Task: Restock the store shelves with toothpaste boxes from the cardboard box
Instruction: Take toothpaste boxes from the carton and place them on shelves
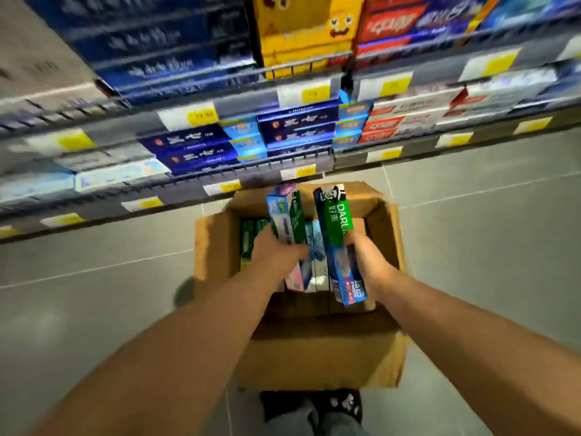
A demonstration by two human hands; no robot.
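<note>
Two green-and-blue toothpaste boxes held above the cardboard box [220, 243].

One long box [287, 218] is gripped by the left hand [276, 253], the other box [338, 243] by the right hand [366, 256]; both point toward the shelves [188, 187].

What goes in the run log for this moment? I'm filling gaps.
left hand: holds toothpaste box | right hand: holds toothpaste box | above cardboard box

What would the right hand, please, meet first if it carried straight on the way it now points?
Probably the far flap of the cardboard box. The right hand points forward over it, holding a toothpaste box whose tip leads; beyond stands the lowest shelf. Depth is unclear.
</note>
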